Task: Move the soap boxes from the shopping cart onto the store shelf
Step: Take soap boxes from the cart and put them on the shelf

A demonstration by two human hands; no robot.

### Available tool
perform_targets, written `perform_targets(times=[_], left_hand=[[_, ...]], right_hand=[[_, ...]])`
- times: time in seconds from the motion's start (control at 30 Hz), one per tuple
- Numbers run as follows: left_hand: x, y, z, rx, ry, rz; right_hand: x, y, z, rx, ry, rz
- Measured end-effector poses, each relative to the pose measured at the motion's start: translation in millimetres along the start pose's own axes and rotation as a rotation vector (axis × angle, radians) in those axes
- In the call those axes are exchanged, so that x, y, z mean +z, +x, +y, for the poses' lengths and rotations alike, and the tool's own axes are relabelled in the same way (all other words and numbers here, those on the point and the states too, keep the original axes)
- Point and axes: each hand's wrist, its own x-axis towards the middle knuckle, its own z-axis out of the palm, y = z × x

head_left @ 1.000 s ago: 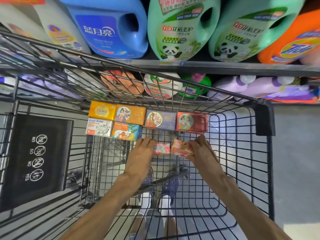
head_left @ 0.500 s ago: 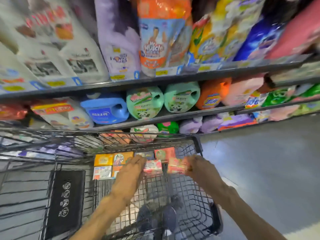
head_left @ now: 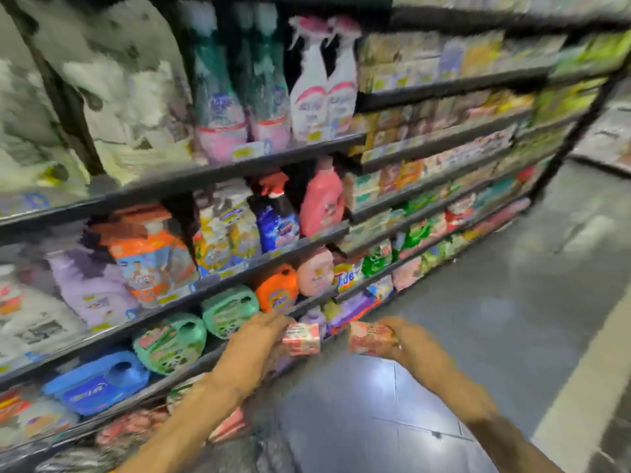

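so nearest to me both forearms reach forward over the grey floor (head_left: 512, 302), each carrying one box. my left hand (head_left: 254, 339) has its grip clamped on a pink soap box (head_left: 302, 339), fingers curled over the top edge and the box sticking out to the right of the palm. my right hand (head_left: 408, 337) is clamped on a second pink soap box (head_left: 370, 337), pinched from its right end so the printed face points up and left. the two boxes sit level with each other and apart, with open air below them, so i judge i am carrying them across, one per hand, to save a trip. the frame is badly smeared, so i cannot read exact finger placement. the cart is out of view.

beyond the hands runs the store shelf (head_left: 218, 285), with green jugs (head_left: 230, 310), an orange jug (head_left: 276, 293) and a blue jug (head_left: 99, 380) on the low tier nearest the boxes. farther right i see rows of small packets (head_left: 426, 165), which i guess is where the soap belongs. neither box touches any shelf yet.
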Motion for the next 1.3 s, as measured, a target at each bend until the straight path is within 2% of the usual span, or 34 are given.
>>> perform_targets(times=[0.17,0.3,0.43,0.63,1.0,1.3], left_hand=[[40.9,95.7,117.0,0.267,0.121,0.081],[78.4,180.6,205.8,0.368,0.065,-0.033],[109.8,245.0,284.7,0.425,0.064,-0.021],[150.4,345.4,361.1,0.524,0.027,-0.02],[218.8,605.0,454.5,0.705,-0.016,0.022],[254.5,794.2,517.5,0.691,-0.013,0.064]], right_hand=[[-125.6,-28.8,75.6,0.024,0.03,0.104],[-209.9,-56.1,149.8,0.079,-0.004,0.164],[-279.1,-75.7,217.3,0.166,-0.03,0.202],[-356.1,-82.2,314.5,0.293,-0.037,0.34],[-501.0,25.3,476.1,0.402,-0.091,0.456],[-613.1,145.1,583.6,0.31,-0.073,0.53]])
